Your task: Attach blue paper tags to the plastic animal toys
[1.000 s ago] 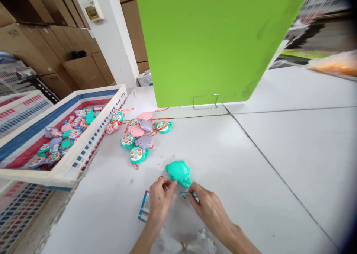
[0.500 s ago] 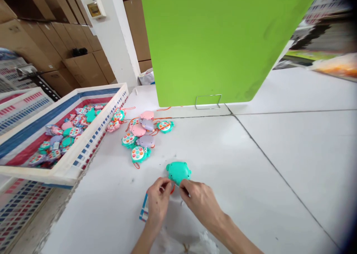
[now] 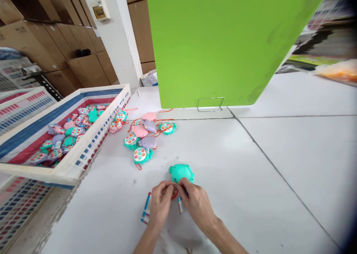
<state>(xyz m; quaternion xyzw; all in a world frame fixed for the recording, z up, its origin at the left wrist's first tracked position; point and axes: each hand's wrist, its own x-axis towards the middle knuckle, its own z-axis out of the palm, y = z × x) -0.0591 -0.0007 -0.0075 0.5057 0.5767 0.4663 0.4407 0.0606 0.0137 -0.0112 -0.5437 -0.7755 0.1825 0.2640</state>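
Observation:
A teal turtle-shaped toy lies shell up on the white table, just beyond my fingertips. A red cord loop shows between my two hands at the near side of the toy. My left hand is closed in a pinch at the cord. Beside it, the fingers of my right hand are pinched too, almost meeting the left ones; what they grip is partly hidden. A printed card sticks out left of my left hand. Another small card shows at the inner side of my right hand.
A group of toys in pink, purple and teal, with red cords, lies ahead to the left. A white plastic crate holding many similar toys stands at the table's left edge. A large green board stands at the back on a wire stand.
My hands have come slightly closer together at the cord. A small card now shows by my right hand. The whole view has shifted a little; the toys lie as before.

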